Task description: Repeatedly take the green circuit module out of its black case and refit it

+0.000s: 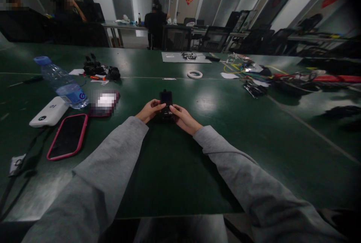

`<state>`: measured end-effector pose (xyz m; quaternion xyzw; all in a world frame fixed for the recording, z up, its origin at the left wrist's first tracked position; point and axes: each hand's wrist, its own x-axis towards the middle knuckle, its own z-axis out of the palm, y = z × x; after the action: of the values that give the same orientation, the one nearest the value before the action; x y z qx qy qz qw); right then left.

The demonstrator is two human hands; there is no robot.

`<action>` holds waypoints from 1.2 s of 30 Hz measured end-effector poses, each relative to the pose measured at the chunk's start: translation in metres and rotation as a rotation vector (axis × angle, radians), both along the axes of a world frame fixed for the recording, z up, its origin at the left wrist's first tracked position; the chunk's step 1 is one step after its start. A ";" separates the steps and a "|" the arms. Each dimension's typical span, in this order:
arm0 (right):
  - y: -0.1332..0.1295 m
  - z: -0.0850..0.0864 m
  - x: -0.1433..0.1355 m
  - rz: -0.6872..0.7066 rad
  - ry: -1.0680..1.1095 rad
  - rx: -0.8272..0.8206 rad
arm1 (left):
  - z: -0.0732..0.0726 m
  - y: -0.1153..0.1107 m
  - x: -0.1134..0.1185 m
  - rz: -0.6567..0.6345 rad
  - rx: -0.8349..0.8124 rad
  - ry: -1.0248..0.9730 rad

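A small black handheld device (166, 98) with a dark screen and a short stub on top is held upright between both hands, over the middle of the green table (175, 168). My left hand (150, 110) grips its left side, thumb on the front below the screen. From the right, my right hand (184, 118) holds the lower part, its thumb also on the front face. The fingers behind the device are hidden. Left of my hands lie a red-cased phone (69, 136) and a second red-edged item (103, 104), its face blurred out.
A white power bank (50, 112) lies beside a tilted plastic bottle (63, 83) at left. Black parts (100, 68) sit farther back. Beyond my hands are a tape roll (194, 74) and a grey board (184, 58). Cables and tools (254, 68) clutter the right. People sit behind.
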<state>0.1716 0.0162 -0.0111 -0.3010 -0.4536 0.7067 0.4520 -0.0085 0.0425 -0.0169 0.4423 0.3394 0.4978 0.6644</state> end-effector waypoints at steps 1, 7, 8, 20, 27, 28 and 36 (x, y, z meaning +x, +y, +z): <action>0.001 -0.001 0.000 0.004 0.007 -0.002 | 0.000 0.000 0.000 -0.001 -0.002 0.004; 0.005 -0.004 0.002 0.042 0.036 0.022 | 0.000 0.001 0.002 -0.003 0.024 0.011; 0.005 -0.004 0.002 0.047 0.034 0.022 | -0.001 0.001 0.002 0.002 0.023 0.019; 0.010 -0.009 0.004 0.030 0.050 -0.019 | -0.003 0.003 0.002 0.039 -0.040 -0.002; 0.008 -0.003 0.002 0.038 0.116 -0.051 | 0.000 0.003 0.003 0.031 -0.083 -0.038; 0.008 -0.003 0.002 0.041 0.121 -0.053 | 0.000 0.003 0.003 0.029 -0.088 -0.043; 0.007 -0.003 0.002 0.030 0.131 -0.079 | -0.001 0.004 0.002 0.013 -0.093 -0.042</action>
<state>0.1739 0.0233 -0.0136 -0.2648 -0.3994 0.7487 0.4580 -0.0067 0.0466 -0.0177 0.3982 0.3510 0.4950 0.6880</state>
